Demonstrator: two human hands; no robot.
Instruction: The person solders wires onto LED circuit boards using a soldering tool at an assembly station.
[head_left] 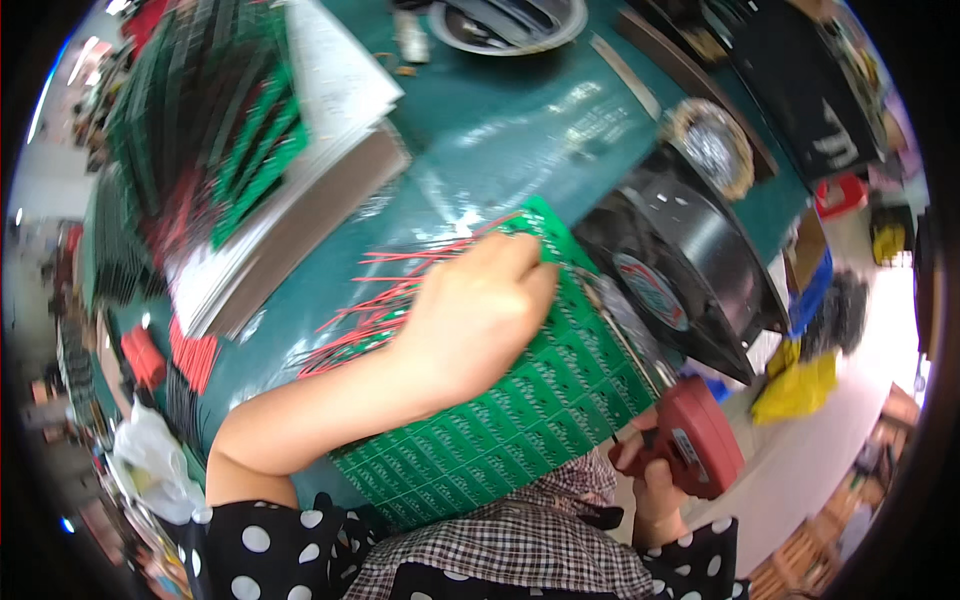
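A large green circuit board panel (500, 440) lies slanted in front of me, marked with rows of small repeated circuits. Red wires (350, 325) stick out from its far left edge. My left hand (480, 315) rests over the upper part of the panel, its fingers pinched together near the far corner; whatever sits between the fingertips is hidden. At the panel's right edge, my right hand (655, 490) grips the handle of a dark red soldering gun (695, 440). The gun's thin metal front (635, 350) points up and left along the panel's edge.
A black fan (690, 260) stands close beyond the panel's right side. On the left, stacked green boards (225, 130) with wires sit on a thick paper pile (290, 240). Farther back are a metal bowl (510, 45) and a round foil-filled dish (710, 150).
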